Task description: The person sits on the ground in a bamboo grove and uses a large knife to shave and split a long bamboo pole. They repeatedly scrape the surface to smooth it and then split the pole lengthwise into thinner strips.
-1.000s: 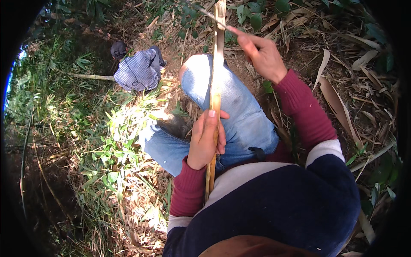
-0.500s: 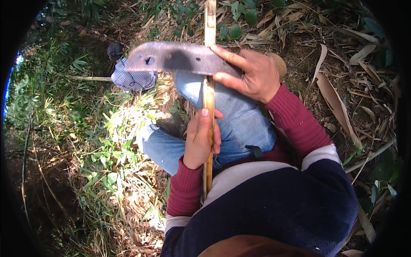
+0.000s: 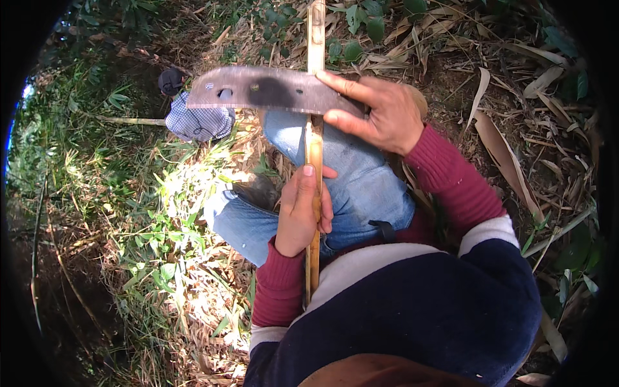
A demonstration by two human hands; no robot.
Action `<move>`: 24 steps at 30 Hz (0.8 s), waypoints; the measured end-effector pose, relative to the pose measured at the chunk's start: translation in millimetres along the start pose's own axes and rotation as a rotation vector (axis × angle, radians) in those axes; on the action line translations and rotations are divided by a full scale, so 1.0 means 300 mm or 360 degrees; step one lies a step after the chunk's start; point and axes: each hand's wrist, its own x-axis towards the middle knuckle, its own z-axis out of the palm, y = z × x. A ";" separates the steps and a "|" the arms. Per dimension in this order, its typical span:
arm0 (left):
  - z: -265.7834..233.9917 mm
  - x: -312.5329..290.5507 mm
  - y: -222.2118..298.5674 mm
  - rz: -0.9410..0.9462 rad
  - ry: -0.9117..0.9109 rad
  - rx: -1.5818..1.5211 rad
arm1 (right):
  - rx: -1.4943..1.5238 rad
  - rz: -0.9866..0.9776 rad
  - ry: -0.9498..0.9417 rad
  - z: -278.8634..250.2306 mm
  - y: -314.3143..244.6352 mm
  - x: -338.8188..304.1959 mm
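A long, narrow split-bamboo strip [image 3: 313,145] runs upright through the picture, from the top edge down to my torso. My left hand [image 3: 303,209] is closed around its lower part, thumb lying along the strip. Across the strip above lies a broad-bladed knife [image 3: 238,93], its grey blade pierced by several holes and pointing left. My right hand [image 3: 383,113] holds the knife at its handle end, with index finger and thumb reaching onto the blade beside the strip. A rounded wooden handle end [image 3: 418,101] shows behind this hand.
My legs in blue jeans [image 3: 361,174] are bent under the strip. At the upper left, another person in a checked shirt [image 3: 198,119] is low among the plants near a pale pole [image 3: 138,120]. Dry bamboo leaves [image 3: 500,148] and green undergrowth [image 3: 167,258] cover the ground.
My right hand and the knife have shifted very slightly right and down. My left hand keeps its hold on the strip. The other person's head and back have moved a little.
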 end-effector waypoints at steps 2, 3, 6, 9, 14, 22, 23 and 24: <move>0.002 -0.004 -0.010 0.0003 0.0028 0.0028 | 0.0163 -0.0165 -0.0012 -0.003 -0.048 -0.084; -0.003 -0.005 -0.022 0.0012 0.0041 0.0052 | 0.0105 -0.0200 -0.0002 -0.010 -0.075 -0.108; 0.014 -0.010 -0.002 0.0050 0.0073 0.0147 | -0.0050 -0.0209 0.0084 -0.020 -0.068 -0.102; 0.026 -0.013 0.017 0.0028 0.0094 0.0209 | -0.0180 0.0019 0.0106 -0.028 0.022 0.003; 0.028 -0.017 0.017 0.0025 0.0121 0.0295 | -0.0476 0.0366 0.0042 -0.027 0.181 0.257; 0.001 -0.002 0.003 -0.0011 -0.0023 0.0066 | 0.0367 0.0246 0.0198 0.026 0.123 0.099; -0.006 -0.003 -0.003 -0.0067 -0.0039 -0.0039 | 0.0211 0.0151 0.0079 0.011 0.048 0.042; -0.015 0.004 -0.009 -0.0093 -0.0081 -0.0100 | 0.0043 0.0060 -0.0027 -0.009 -0.018 -0.011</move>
